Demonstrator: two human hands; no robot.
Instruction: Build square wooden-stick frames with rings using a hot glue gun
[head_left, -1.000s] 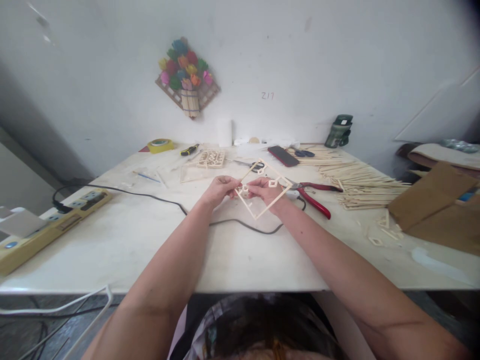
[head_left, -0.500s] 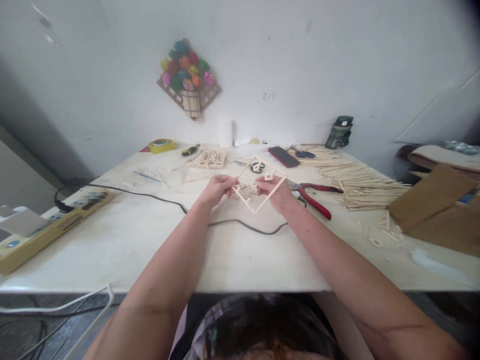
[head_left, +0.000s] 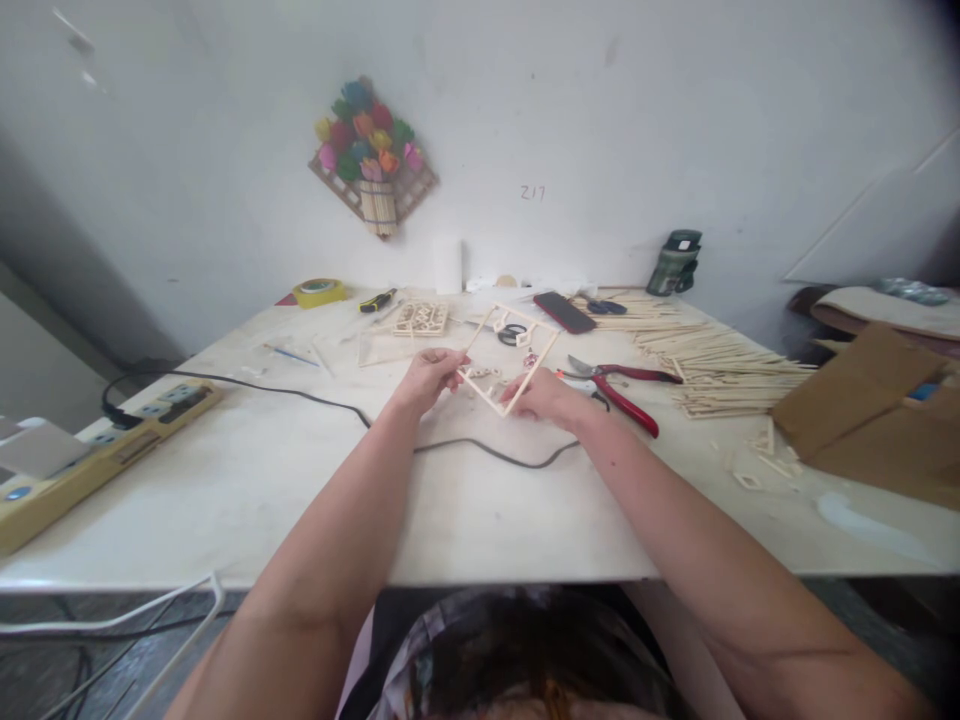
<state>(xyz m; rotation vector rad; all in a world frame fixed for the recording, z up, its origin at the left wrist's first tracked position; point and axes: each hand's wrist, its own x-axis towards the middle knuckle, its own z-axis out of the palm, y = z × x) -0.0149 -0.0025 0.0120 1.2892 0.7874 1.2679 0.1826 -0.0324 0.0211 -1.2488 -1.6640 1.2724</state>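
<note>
A square frame of pale wooden sticks (head_left: 541, 362), with small stick pieces fixed along its inside, is held up tilted over the table. My left hand (head_left: 433, 378) pinches its left corner. Behind the frame's lower right side is my right hand (head_left: 534, 396), its fingers bent near the bottom corner; their tips are partly hidden by the stick, and whether they grip anything is unclear. Small stick pieces lie on the table beneath. Just right of my right hand are red-handled pliers (head_left: 626, 405), and black scissors (head_left: 513, 334) lie behind the frame.
A black cable (head_left: 495, 455) crosses the table before my hands. Left stands a power strip (head_left: 127, 445). At the right are many loose sticks (head_left: 727, 370) and a cardboard box (head_left: 862, 420). Farther back are a phone (head_left: 564, 312), yellow tape (head_left: 319, 292), a latticed piece (head_left: 421, 318) and a bottle (head_left: 676, 264).
My right hand has moved from inside the frame down to behind its lower right side. The frame has tilted a little in my left hand. The view has shifted slightly.
</note>
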